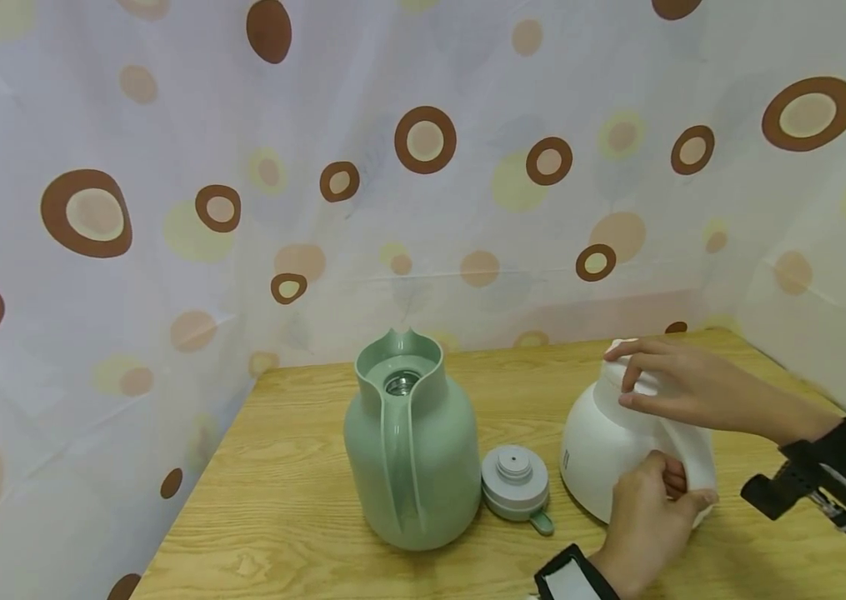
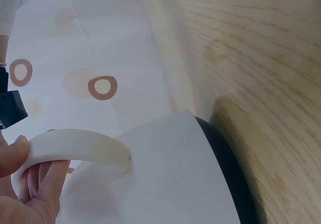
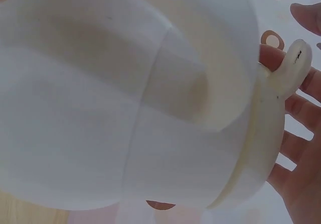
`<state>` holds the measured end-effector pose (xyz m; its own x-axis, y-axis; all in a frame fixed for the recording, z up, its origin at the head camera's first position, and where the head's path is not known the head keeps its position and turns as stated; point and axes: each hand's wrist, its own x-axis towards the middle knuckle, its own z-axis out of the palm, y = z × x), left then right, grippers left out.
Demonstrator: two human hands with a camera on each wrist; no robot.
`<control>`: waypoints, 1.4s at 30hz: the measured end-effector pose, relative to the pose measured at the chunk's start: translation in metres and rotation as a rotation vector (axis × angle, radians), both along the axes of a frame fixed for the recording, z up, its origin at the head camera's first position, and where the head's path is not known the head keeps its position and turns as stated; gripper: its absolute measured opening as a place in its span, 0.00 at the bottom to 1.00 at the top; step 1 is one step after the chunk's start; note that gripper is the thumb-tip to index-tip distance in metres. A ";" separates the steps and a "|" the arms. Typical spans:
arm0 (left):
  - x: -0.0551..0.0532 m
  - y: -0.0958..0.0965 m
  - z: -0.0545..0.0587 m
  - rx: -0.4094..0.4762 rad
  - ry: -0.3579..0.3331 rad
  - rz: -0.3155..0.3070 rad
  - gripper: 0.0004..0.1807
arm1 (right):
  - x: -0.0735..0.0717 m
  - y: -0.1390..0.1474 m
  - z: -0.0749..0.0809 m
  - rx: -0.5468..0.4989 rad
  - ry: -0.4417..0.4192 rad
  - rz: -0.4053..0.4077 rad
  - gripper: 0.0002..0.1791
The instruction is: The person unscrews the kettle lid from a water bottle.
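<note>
A white vacuum jug [image 1: 603,450] stands on the table at the right, its dark base showing in the left wrist view. My left hand [image 1: 648,512] grips the jug's curved handle [image 2: 80,146], thumb on the outside and fingers wrapped through the loop. Over the jug's top is my right hand [image 1: 673,379], its fingers spread along the far side of the white lid [image 3: 266,143]. A small tab [image 3: 298,66] sticks out from that lid between my thumb and fingers. My right thumb stands apart from the lid in the right wrist view.
Left of the white jug stands a green vacuum jug [image 1: 441,467] with its mouth uncovered. A grey stopper with a green tab [image 1: 516,492] lies between the two jugs. Behind the wooden table [image 1: 280,467] hangs a spotted curtain [image 1: 362,242].
</note>
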<state>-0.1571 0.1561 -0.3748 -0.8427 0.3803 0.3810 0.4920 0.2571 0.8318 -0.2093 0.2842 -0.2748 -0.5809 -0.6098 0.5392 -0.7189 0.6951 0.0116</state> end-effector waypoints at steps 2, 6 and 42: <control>-0.001 0.000 0.000 0.002 -0.004 -0.004 0.10 | 0.000 -0.001 0.002 -0.011 -0.010 -0.005 0.14; -0.001 0.001 0.000 0.008 -0.006 -0.002 0.10 | 0.001 -0.007 0.007 -0.047 -0.068 -0.104 0.07; 0.000 0.002 0.001 0.031 -0.057 0.007 0.10 | 0.004 -0.006 0.003 0.109 -0.045 -0.297 0.30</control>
